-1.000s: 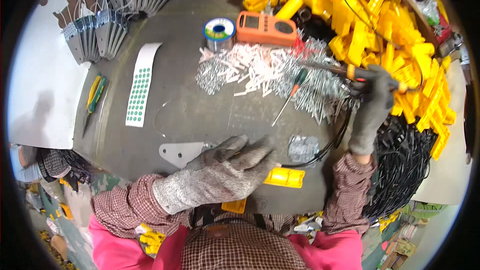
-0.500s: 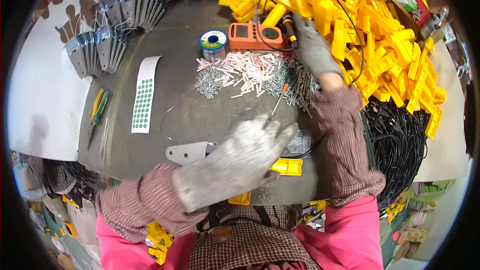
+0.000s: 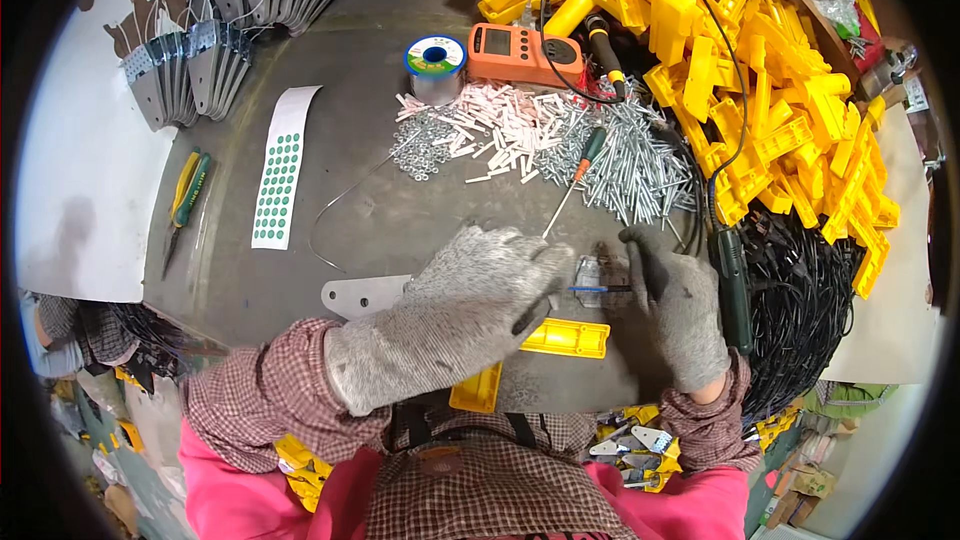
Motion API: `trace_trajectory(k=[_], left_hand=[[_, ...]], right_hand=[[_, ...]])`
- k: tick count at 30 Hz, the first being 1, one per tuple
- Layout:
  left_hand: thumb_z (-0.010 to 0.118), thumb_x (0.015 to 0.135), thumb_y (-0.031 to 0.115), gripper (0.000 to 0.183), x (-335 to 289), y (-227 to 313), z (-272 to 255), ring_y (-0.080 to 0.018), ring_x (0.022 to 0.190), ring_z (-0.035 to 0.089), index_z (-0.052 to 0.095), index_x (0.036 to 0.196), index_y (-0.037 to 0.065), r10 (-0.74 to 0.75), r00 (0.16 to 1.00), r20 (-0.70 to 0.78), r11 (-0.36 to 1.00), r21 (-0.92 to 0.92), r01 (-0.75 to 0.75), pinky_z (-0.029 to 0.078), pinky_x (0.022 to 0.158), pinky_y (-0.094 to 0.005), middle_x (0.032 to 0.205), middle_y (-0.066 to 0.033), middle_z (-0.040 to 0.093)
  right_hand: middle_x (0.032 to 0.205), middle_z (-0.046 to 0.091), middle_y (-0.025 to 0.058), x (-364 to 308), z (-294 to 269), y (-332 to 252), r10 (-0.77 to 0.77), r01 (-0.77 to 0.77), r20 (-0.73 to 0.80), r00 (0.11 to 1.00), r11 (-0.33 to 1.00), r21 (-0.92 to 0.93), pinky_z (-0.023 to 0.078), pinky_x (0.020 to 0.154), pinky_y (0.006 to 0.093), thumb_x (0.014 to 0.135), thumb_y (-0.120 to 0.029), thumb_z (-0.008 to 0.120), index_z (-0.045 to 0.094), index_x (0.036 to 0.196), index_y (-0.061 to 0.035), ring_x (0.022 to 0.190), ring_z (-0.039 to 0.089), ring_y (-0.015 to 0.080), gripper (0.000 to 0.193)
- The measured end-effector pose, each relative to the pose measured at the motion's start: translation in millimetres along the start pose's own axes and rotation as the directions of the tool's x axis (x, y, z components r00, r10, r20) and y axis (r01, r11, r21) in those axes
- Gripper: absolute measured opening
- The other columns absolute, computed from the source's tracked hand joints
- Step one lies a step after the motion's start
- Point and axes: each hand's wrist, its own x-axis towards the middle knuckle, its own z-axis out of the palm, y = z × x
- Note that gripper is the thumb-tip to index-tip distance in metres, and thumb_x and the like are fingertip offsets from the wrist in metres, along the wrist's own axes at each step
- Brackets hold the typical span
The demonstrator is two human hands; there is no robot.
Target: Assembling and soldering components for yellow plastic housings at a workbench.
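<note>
**Gloved hands at a small metal part on a grey work surface**

Left hand (image 3: 470, 310) in a grey knitted glove, palm down, fingers curled over a flat yellow plastic part (image 3: 566, 337); grip underneath hidden, so held or merely covered cannot be told. Right hand (image 3: 680, 305), same knit glove, fingers pinched on a thin blue-tipped piece at a small silvery metal part (image 3: 590, 273) lying between both hands. Just left of the left hand, one flat grey metal plate (image 3: 362, 295) with holes. Beyond the fingers, one screwdriver (image 3: 572, 180) with green and orange handle, resting on a heap of silvery screws (image 3: 630, 155) beside a heap of white and pink plastic sleeves (image 3: 505, 125). Farther back, one orange rectangular meter (image 3: 522, 50) and one spool of solder wire (image 3: 435, 60) with blue rim. To the left, one white paper strip of round green stickers (image 3: 280, 180), in three columns, and one pair of green-and-yellow-handled pliers (image 3: 185, 200). To the right, a large pile of yellow moulded plastic housings (image 3: 780, 90) above a tangle of black cables (image 3: 800, 290). Round, dull grey surface (image 3: 380, 10).
</note>
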Motion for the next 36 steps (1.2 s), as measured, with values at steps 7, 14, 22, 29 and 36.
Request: trace_trajectory(k=[7, 14, 22, 29, 36], left_hand=[[0.074, 0.077, 0.014, 0.030, -40.6, -14.0, 20.4, -0.0290, 0.097, 0.059, 0.057, 0.102, 0.010, -0.068, 0.977, -0.201, 0.996, -0.069, 0.055, 0.044, 0.086, -0.0434, 0.100, -0.0086, 0.060], [0.067, 0.084, 0.021, 0.029, -56.5, -25.5, 44.4, -0.0317, 0.099, 0.055, 0.059, 0.107, 0.005, -0.065, 0.973, -0.224, 0.998, 0.004, 0.067, 0.044, 0.089, -0.0466, 0.108, -0.0114, 0.057], [0.070, 0.080, 0.021, 0.033, -57.2, -26.2, 46.9, -0.0288, 0.096, 0.057, 0.059, 0.107, 0.006, 0.016, 0.973, -0.231, 0.993, 0.119, 0.012, 0.046, 0.083, -0.0447, 0.107, -0.0107, 0.059], [0.071, 0.076, 0.020, 0.037, -60.0, -22.2, 46.8, -0.0283, 0.094, 0.060, 0.061, 0.109, 0.006, 0.043, 0.976, -0.213, 0.964, 0.267, 0.016, 0.048, 0.082, -0.0434, 0.115, -0.0112, 0.060], [0.071, 0.075, 0.026, 0.049, -71.8, -19.3, 40.2, -0.0297, 0.111, 0.052, 0.059, 0.118, 0.006, 0.239, 0.957, -0.166, 0.903, 0.399, -0.157, 0.044, 0.094, -0.0453, 0.125, -0.0136, 0.056]], right_hand=[[0.086, 0.066, 0.0139, 0.4, 8.3, -11.3, -0.172, -0.105, 0.369, 0.914, 0.776, 0.622, 0.050, 0.069, 0.0340, 0.096, -0.017, 0.058, 0.065, 0.103, 0.0020, 0.070, 0.062, 0.0249, 0.021], [0.080, 0.065, 0.0085, -3.2, 14.8, -16.1, -0.056, -0.203, 0.411, 0.910, 0.804, 0.559, 0.047, 0.066, 0.0281, 0.096, -0.018, 0.059, 0.068, 0.105, 0.0021, 0.070, 0.053, 0.0098, 0.024], [0.071, 0.059, -0.0007, 0.3, 21.1, -13.8, -0.041, -0.342, 0.515, 0.856, 0.701, 0.626, 0.040, 0.056, 0.0227, 0.096, -0.021, 0.060, 0.069, 0.108, 0.0013, 0.065, 0.047, 0.0034, 0.027], [0.068, 0.057, -0.0015, 21.3, 10.9, -11.8, -0.123, -0.520, 0.747, 0.653, 0.644, 0.561, 0.038, 0.055, 0.0226, 0.095, -0.020, 0.058, 0.067, 0.097, 0.0025, 0.061, 0.046, 0.0043, 0.024], [0.061, 0.053, -0.0008, 38.6, 32.6, -0.5, -0.096, -0.232, 0.482, 0.871, 0.785, 0.575, 0.041, 0.055, 0.0222, 0.088, -0.020, 0.056, 0.063, 0.080, -0.0003, 0.059, 0.052, 0.0048, 0.022]])
